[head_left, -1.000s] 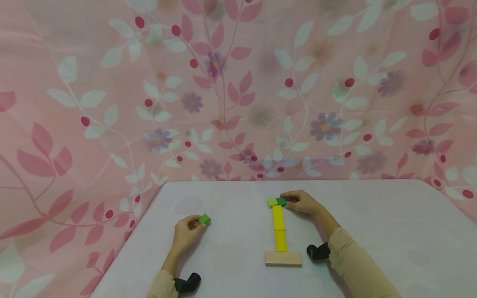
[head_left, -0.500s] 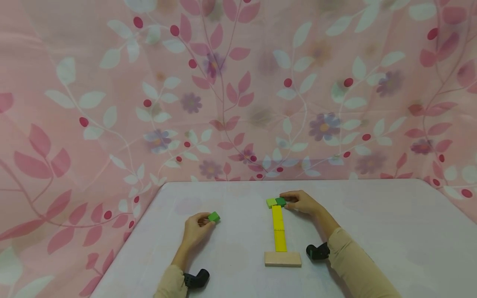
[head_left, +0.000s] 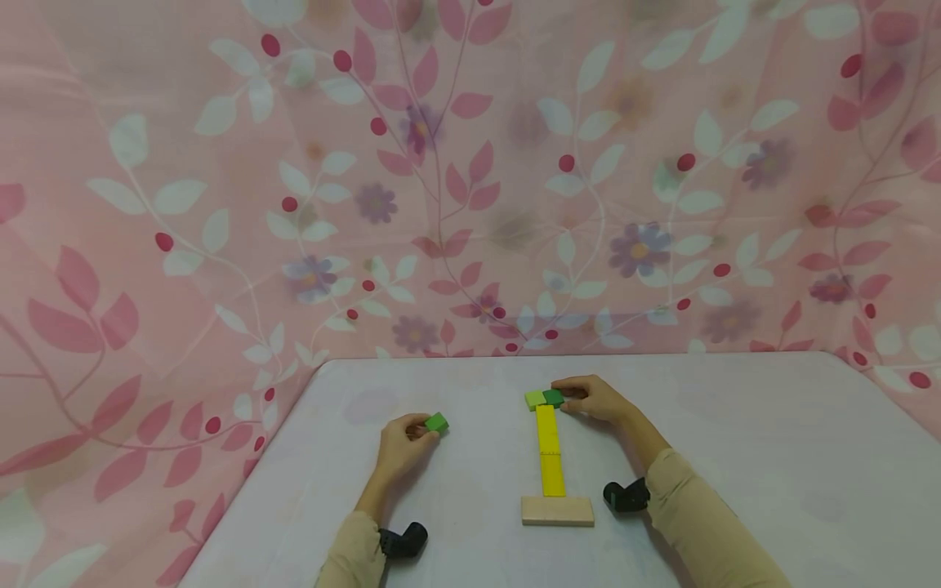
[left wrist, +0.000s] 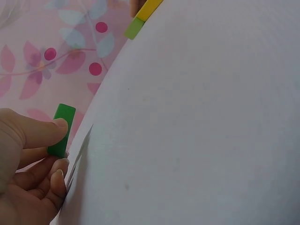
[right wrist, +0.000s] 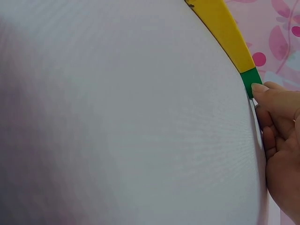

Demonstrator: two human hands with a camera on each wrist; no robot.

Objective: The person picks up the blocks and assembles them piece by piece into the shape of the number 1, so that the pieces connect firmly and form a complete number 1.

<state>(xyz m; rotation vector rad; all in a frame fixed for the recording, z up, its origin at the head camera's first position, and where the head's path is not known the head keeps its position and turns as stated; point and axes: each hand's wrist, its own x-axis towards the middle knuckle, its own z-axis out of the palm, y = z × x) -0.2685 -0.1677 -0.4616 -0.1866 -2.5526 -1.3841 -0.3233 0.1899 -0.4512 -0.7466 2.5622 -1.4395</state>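
Observation:
My left hand (head_left: 403,445) pinches a small green block (head_left: 437,423) between thumb and fingers, left of the row of blocks. The left wrist view shows the thumb across the face of this block (left wrist: 64,115). At the far end of the row, my right hand (head_left: 599,400) pinches a dark green block (head_left: 553,398). Its left neighbour is a light green block (head_left: 535,400). Two yellow blocks (head_left: 547,429) run end to end from this pair toward me. They meet a plain wooden block (head_left: 557,511) lying crosswise at the near end.
A white-covered table (head_left: 772,457) carries everything. Behind it hangs a pink floral curtain (head_left: 470,245), which also runs along the left side. A black wrist camera (head_left: 406,541) sits at the left sleeve, another black camera (head_left: 626,496) at the right.
My left hand has moved right and slightly away from me with the green block, closer to the row. My right hand stays at the dark green block; the row looks unchanged.

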